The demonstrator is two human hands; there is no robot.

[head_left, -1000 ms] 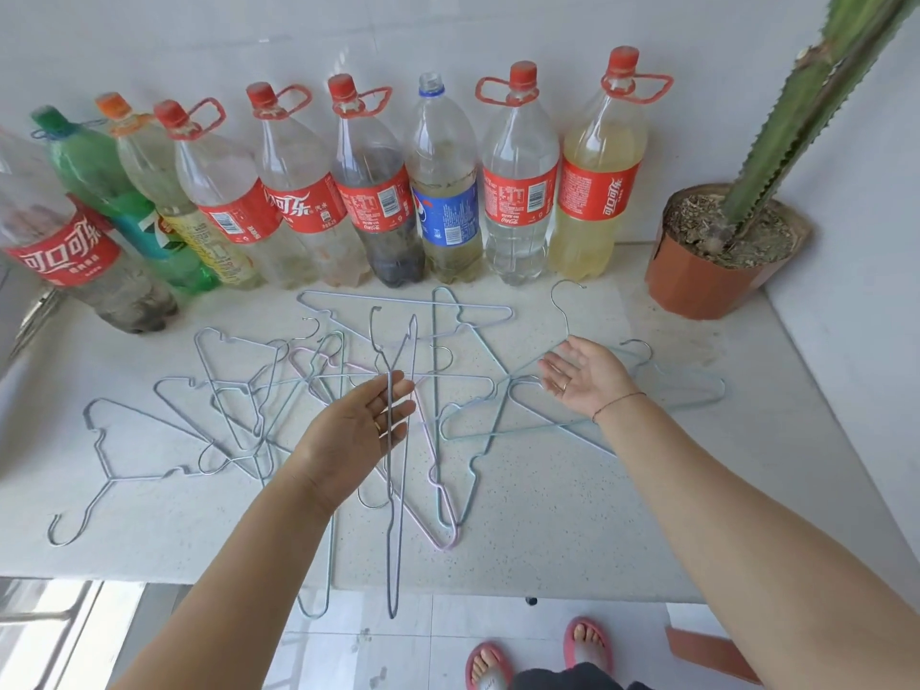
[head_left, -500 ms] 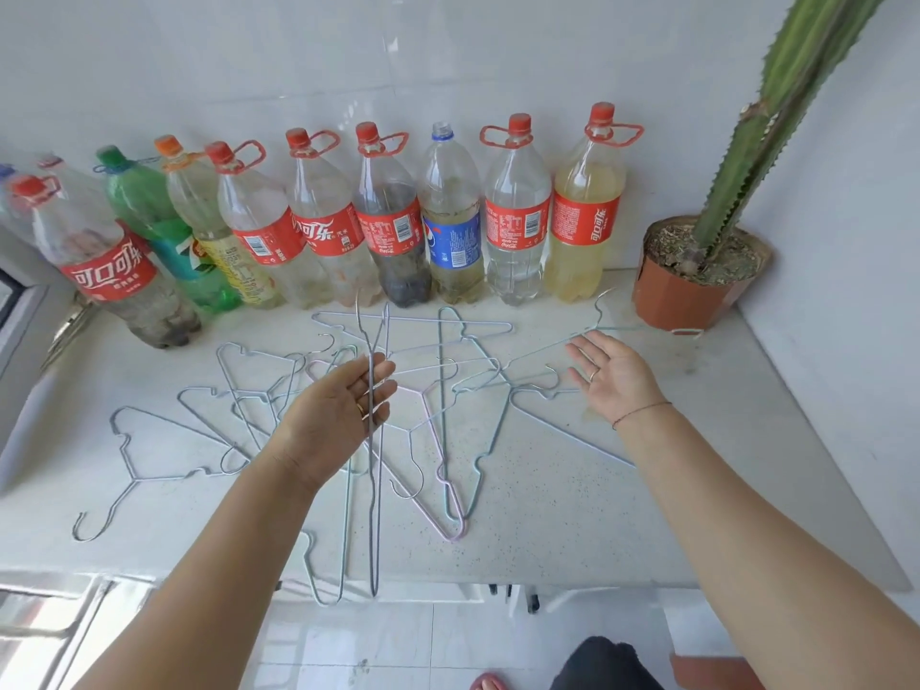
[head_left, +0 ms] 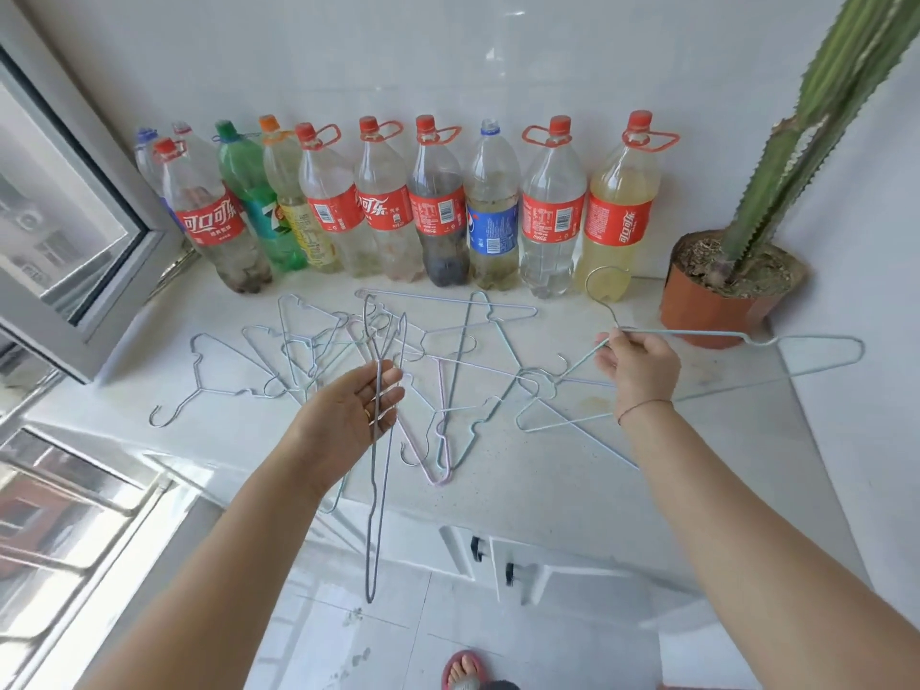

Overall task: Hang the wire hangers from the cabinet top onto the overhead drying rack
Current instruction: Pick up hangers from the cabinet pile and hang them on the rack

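Since a moment ago my right hand point(head_left: 639, 368) has closed on a pale hanger point(head_left: 697, 334) at its neck, lifting it at 2 o'clock. Head view: left hand point(head_left: 356, 415) pinches a grey hanger point(head_left: 377, 490); the rest lie tangled on the cabinet top point(head_left: 572, 470). Light, springy, snag-prone wire: hold below the hook.

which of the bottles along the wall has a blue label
The clear plastic bottle with the blue Pepsi label, standing between two red-labelled cola bottles, third from the potted cactus. Nearly all the others wear red labels; one is green, one yellow.

Bottles point(head_left: 438, 216) carry Coca-Cola, Pepsi and 7 labels.
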